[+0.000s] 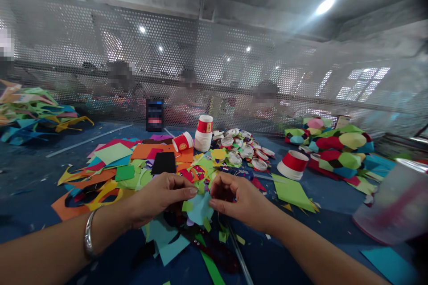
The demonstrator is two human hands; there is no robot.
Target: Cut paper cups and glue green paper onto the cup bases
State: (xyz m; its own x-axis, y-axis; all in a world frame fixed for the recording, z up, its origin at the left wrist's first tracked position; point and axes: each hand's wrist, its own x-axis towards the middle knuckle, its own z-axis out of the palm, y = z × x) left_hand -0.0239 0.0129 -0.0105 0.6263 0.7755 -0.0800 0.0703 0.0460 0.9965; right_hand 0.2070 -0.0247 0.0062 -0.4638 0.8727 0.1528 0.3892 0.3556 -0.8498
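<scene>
A light blue paper piece with small green paper bits at its edges is between my two hands. My left hand, a silver bangle on its wrist, is closed in a pinch at the paper's upper left edge. On the other side, my right hand has its thumb and curled fingers closed at the paper's right edge. Below them lie dark red-handled scissors, partly in shadow. Light blue paper offcuts and a green strip lie beside the scissors.
Coloured paper sheets and offcuts spread at left. Red-and-white paper cups stand behind, near a pile of round white-rimmed pieces. Another cup, multicoloured paper balls and a translucent container are at right. A phone stands by the mesh.
</scene>
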